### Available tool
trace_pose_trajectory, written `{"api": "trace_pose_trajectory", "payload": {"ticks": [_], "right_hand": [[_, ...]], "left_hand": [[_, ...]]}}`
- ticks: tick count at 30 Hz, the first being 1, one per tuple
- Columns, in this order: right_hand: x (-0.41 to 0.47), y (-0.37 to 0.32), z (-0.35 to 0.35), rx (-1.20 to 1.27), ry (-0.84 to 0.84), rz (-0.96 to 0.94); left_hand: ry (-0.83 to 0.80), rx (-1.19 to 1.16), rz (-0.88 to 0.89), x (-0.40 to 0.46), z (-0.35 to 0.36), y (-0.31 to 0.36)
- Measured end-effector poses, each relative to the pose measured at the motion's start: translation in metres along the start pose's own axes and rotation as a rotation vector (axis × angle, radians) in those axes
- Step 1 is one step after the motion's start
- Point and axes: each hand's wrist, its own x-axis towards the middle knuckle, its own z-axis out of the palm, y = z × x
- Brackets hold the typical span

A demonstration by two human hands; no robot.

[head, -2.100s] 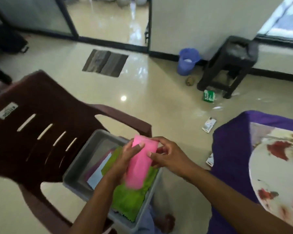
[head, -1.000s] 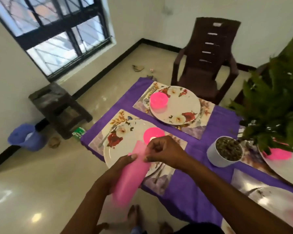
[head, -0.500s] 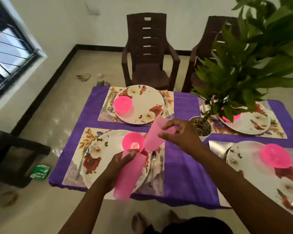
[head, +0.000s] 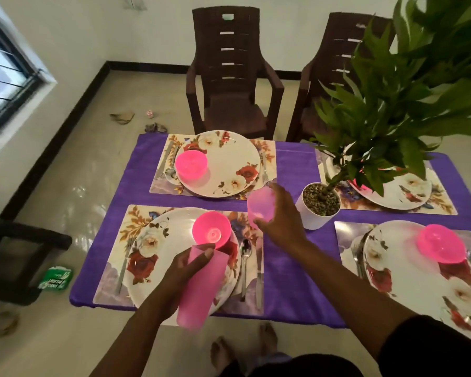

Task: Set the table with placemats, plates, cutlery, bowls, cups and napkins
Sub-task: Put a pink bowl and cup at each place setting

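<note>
My left hand (head: 186, 270) grips a stack of pink cups (head: 199, 289) over the near-left floral plate (head: 158, 257). My right hand (head: 282, 216) holds a single pink cup (head: 260, 206) upside down over the purple cloth between the near-left and far-left placemats. Each floral placemat (head: 131, 227) carries a plate, a pink bowl (head: 212, 232) and cutlery (head: 245, 268). Another pink bowl (head: 191, 164) sits on the far-left plate (head: 223, 164). A third bowl (head: 441, 246) sits on the near-right plate.
A potted plant in a white pot (head: 320, 205) stands mid-table, its leaves hiding part of the far-right setting. Two brown plastic chairs (head: 229, 77) stand behind the table. A dark stool (head: 17, 254) and a green packet (head: 55, 278) are on the floor at left.
I turned from the grey bin on the chair to the table. My right hand pulled one cup off the stack and carried it further out toward the far-left setting.
</note>
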Motion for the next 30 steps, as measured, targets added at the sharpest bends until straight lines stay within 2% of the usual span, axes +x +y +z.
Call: {"api": "trace_pose_trajectory", "payload": {"ticks": [6, 12, 21, 26, 28, 30], "right_hand": [[0.004, 0.006, 0.017, -0.025, -0.059, 0.022], [0.001, 0.011, 0.028, -0.049, -0.017, 0.009], [-0.008, 0.008, 0.019, -0.039, -0.045, 0.009], [-0.030, -0.012, -0.009, -0.010, 0.101, -0.155], [-0.041, -0.023, -0.021, 0.137, -0.045, -0.135], [-0.055, -0.033, -0.034, 0.375, -0.330, -0.053]], "left_hand": [[0.013, 0.002, 0.004, 0.005, -0.003, -0.003], [0.024, 0.016, 0.012, 0.008, -0.004, -0.001], [-0.006, -0.017, -0.006, 0.008, -0.001, 0.001], [-0.116, -0.072, -0.030, 0.010, 0.004, 0.010], [-0.158, -0.059, -0.040, 0.015, 0.011, 0.016], [-0.197, -0.034, -0.066, 0.018, 0.021, 0.020]]}}
